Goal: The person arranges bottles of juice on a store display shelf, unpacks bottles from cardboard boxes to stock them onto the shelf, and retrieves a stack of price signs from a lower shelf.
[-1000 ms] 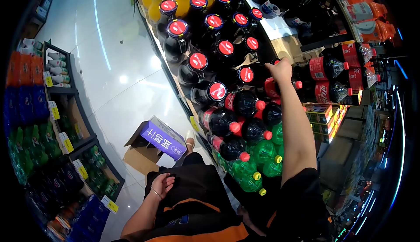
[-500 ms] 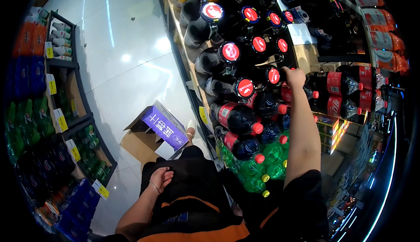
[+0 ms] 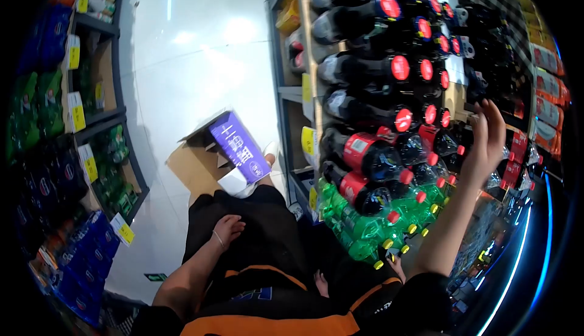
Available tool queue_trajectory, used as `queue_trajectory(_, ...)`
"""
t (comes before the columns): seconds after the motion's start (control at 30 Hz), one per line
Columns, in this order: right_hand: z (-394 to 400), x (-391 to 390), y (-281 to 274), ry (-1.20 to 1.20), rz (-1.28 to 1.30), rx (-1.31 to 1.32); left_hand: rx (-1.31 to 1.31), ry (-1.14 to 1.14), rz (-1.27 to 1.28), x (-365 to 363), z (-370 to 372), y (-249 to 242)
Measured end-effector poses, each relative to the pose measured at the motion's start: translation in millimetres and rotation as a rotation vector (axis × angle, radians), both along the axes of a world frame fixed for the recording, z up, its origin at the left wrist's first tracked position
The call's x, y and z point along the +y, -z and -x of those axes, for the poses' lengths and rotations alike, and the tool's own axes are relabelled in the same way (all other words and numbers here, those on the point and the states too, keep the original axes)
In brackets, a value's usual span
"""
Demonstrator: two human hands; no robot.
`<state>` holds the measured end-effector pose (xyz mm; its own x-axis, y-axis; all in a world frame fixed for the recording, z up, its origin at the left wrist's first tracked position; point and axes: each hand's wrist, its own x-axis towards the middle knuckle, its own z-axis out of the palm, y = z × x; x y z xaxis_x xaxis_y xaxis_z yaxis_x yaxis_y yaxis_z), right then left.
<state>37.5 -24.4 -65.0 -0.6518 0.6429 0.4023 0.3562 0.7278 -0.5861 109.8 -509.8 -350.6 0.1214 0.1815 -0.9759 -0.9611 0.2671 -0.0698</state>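
My right hand [image 3: 485, 140] is raised at the right end of the bottle display, fingers stretched out, with no item visible in it. Nearest to it are lying cola bottles with red labels and caps [image 3: 514, 162], partly behind the hand. To its left, more red-capped cola bottles [image 3: 370, 153] rest above green soda bottles [image 3: 365, 229] with yellow caps. Dark bottles with round red tops [image 3: 399, 67] lie in rows farther up. My left hand [image 3: 228, 229] hangs in front of my dark clothing, fingers loosely bent and nothing seen in it.
An opened cardboard carton with a purple side [image 3: 240, 147] sits on the pale tiled floor [image 3: 201, 80] by a foot. Shelves with price tags [image 3: 76, 111] line the left. Another person's hands [image 3: 321, 283] show low beside me, close to the green bottles.
My right hand has come away from the bottle tops, moving right and lower in view, its fingers now straightened. The view has shifted, so the display sits farther right. My left hand stays low.
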Motion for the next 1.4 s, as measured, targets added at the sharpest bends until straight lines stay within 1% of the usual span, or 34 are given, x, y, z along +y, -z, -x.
queue_trajectory(0.07, 2.5, -92.3, 8.8, -0.265, 0.214, -0.100, -0.002, 0.018, 0.005, -17.8, -4.8, 15.8)
queue_trajectory(0.1, 10.0, -133.8, 30.9, -0.550, 0.347, -0.211, -0.001, 0.048, 0.022, -26.2, -6.8, 23.8)
queue_trajectory(0.13, 15.6, -179.5, 59.1, -0.581, 0.509, -0.472, -0.010, 0.018, 0.035, -38.2, -9.8, 31.6)
queue_trajectory(0.2, 17.1, -259.2, 168.5, -0.564, 0.839, -0.666, -0.048, 0.030, 0.026, -61.2, -15.1, 47.5)
queue_trajectory(0.27, 1.0, -318.1, 297.5, -0.416, 1.174, -0.794, -0.072, 0.006, 0.023, -87.4, -18.2, 56.3)
queue_trajectory(0.3, -1.0, -345.8, 351.1, -0.517, 0.936, -0.786, -0.080, -0.009, 0.018, -100.6, -19.5, 59.2)
queue_trajectory(0.33, 2.5, -371.7, 395.9, -0.472, 0.937, -0.823, -0.093, -0.013, 0.018, -115.0, -19.2, 62.2)
queue_trajectory(0.37, 6.4, -393.9, 434.5, -0.431, 0.963, -0.797, -0.136, -0.136, -0.005, -130.2, -18.6, 61.5)
queue_trajectory(0.4, -5.4, -411.8, 494.7, -0.414, 0.864, -0.888, -0.184, -0.255, -0.028, -141.4, -15.7, 60.0)
queue_trajectory(0.43, -5.0, -422.7, 532.3, -0.349, 0.884, -1.041, -0.210, -0.244, -0.034, -147.2, -9.9, 58.6)
queue_trajectory(0.47, -3.0, -430.7, 556.8, -0.253, 0.879, -1.196, -0.212, -0.288, -0.072, -150.5, -3.8, 55.6)
queue_trajectory(0.5, 9.8, -435.1, 556.4, -0.071, 0.851, -1.207, -0.212, -0.335, -0.110, -153.5, 0.1, 55.4)
queue_trajectory(0.53, 18.2, -436.4, 556.4, 0.045, 0.694, -1.087, -0.244, -0.330, -0.117, -158.1, 1.8, 57.5)
queue_trajectory(0.6, 29.3, -425.4, 542.0, 0.055, 0.590, -1.036, -0.232, -0.449, -0.159, -165.5, 3.8, 60.3)
queue_trajectory(0.67, 18.2, -411.7, 522.3, 0.022, 0.517, -0.990, -0.250, -0.472, -0.189, -169.8, 4.2, 65.5)
queue_trajectory(0.7, 13.0, -403.2, 505.4, 0.020, 0.520, -0.962, -0.261, -0.478, -0.196, -171.3, 4.5, 67.2)
queue_trajectory(0.73, 1.5, -393.9, 500.4, -0.075, 0.380, -0.840, -0.268, -0.486, -0.200, -172.5, 4.7, 68.4)
queue_trajectory(0.8, -2.3, -379.2, 495.4, -0.137, 0.347, -0.789, -0.279, -0.512, -0.213, -177.1, 3.8, 70.2)
queue_trajectory(0.87, 10.8, -377.8, 508.4, -0.098, 0.368, -0.799, -0.295, -0.521, -0.229, -180.5, 2.4, 72.4)
queue_trajectory(0.93, 36.5, -375.6, 541.2, 0.135, 0.564, -1.056, -0.306, -0.563, -0.234, -181.5, 2.4, 73.0)
queue_trajectory(1.0, 66.3, -376.0, 572.6, 0.186, 0.756, -1.298, -0.320, -0.575, -0.238, -181.3, 3.6, 73.6)
queue_trajectory(1.03, 73.4, -375.2, 585.7, 0.191, 0.802, -1.341, -0.325, -0.590, -0.240, -181.9, 3.5, 73.5)
queue_trajectory(1.1, 78.0, -373.0, 605.5, 0.201, 0.828, -1.304, -0.341, -0.594, -0.237, -184.7, 0.3, 75.0)
queue_trajectory(1.17, 72.5, -368.3, 614.9, 0.205, 0.831, -1.206, -0.352, -0.598, -0.235, -186.7, -0.2, 76.8)
queue_trajectory(1.27, 55.4, -364.2, 616.2, 0.166, 0.812, -1.060, -0.363, -0.598, -0.222, -186.4, 3.8, 77.7)
queue_trajectory(1.33, 42.1, -366.7, 606.1, 0.124, 0.697, -1.040, -0.313, -0.575, -0.253, -181.8, 11.6, 82.7)
queue_trajectory(1.37, 43.1, -371.4, 588.3, 0.131, 0.594, -1.176, -0.230, -0.522, -0.267, -178.1, 16.6, 86.5)
queue_trajectory(1.4, 52.9, -383.0, 539.9, 0.220, 0.567, -1.086, -0.180, -0.501, -0.276, -172.3, 25.2, 91.4)
